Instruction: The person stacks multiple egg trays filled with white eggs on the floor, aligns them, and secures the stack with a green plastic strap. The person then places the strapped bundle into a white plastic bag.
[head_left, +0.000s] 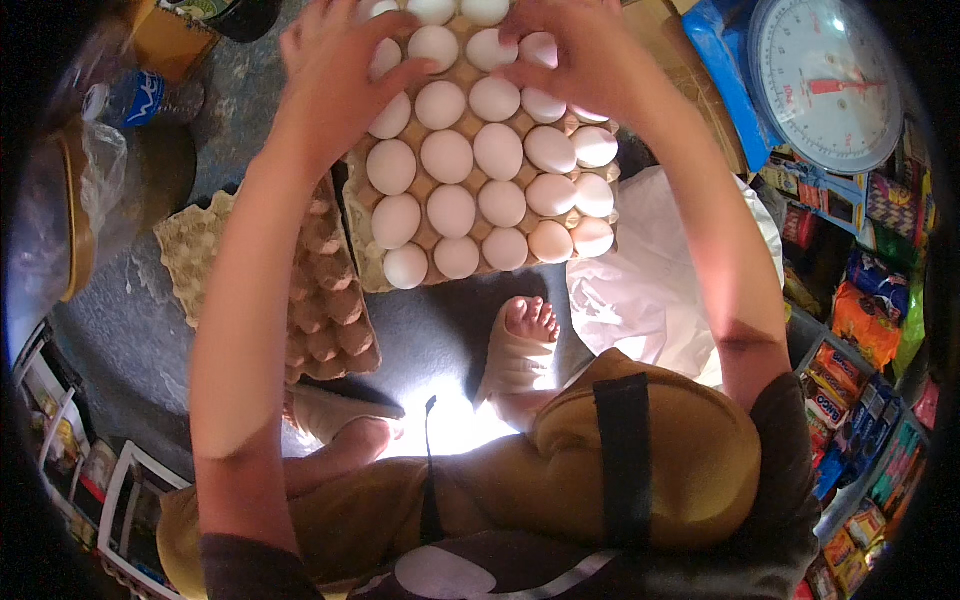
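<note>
A molded-pulp egg tray (364, 259) full of pale eggs (448, 157) lies before me at the top centre. Over its far left part is my left hand (337, 71), fingers spread, with thumb and fingertips at the eggs. My right hand (577, 56) reaches over the far right part, its fingers curved on or just above eggs there. Whether either hand grips an egg cannot be told. Left of the full tray, partly behind my left forearm, are empty pulp egg trays (330, 315) on the floor.
A dial scale (829, 82) with a blue body stands at the upper right, near cardboard (694, 82). A white plastic bag (645, 277) lies beside the eggs. Packaged snacks (866, 322) line the right side. At left are a plastic bottle (142, 97) and a white-framed rack (124, 502). My feet are below the tray.
</note>
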